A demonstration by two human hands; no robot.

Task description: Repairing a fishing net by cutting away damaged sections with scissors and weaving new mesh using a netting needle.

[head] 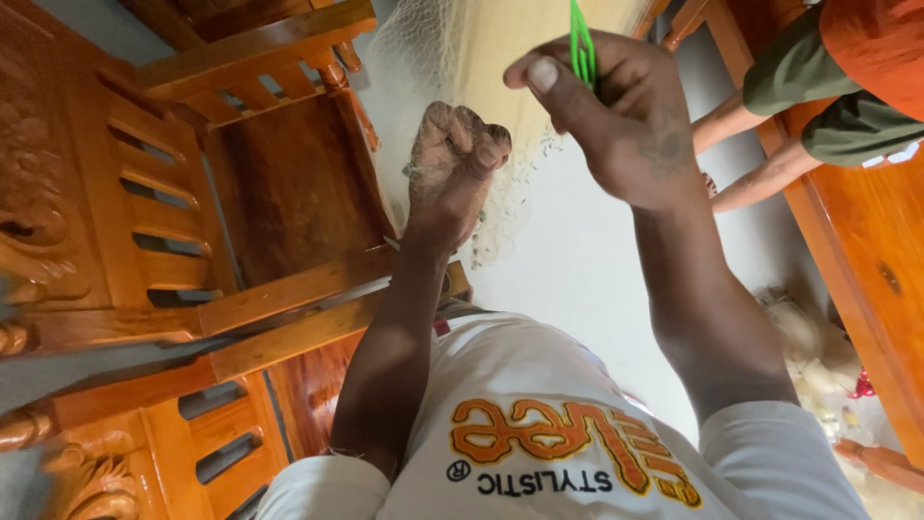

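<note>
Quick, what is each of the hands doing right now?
Left hand: closed in a fist, gripping the fine net.
Right hand: closed, pinching a green netting tool between thumb and fingers.

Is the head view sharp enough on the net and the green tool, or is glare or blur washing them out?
Head view: even soft light, no hard glare; left hand and right hand sharp; green tool crisp; fine net pale, low-contrast against the floor; wide-angle bending at wooden chair.

Two bare forearms raised; left hand [454, 159] clenched in a fist, right hand [616, 116] higher (fingers pinched, thumbnail showing), wrist bent.
</note>
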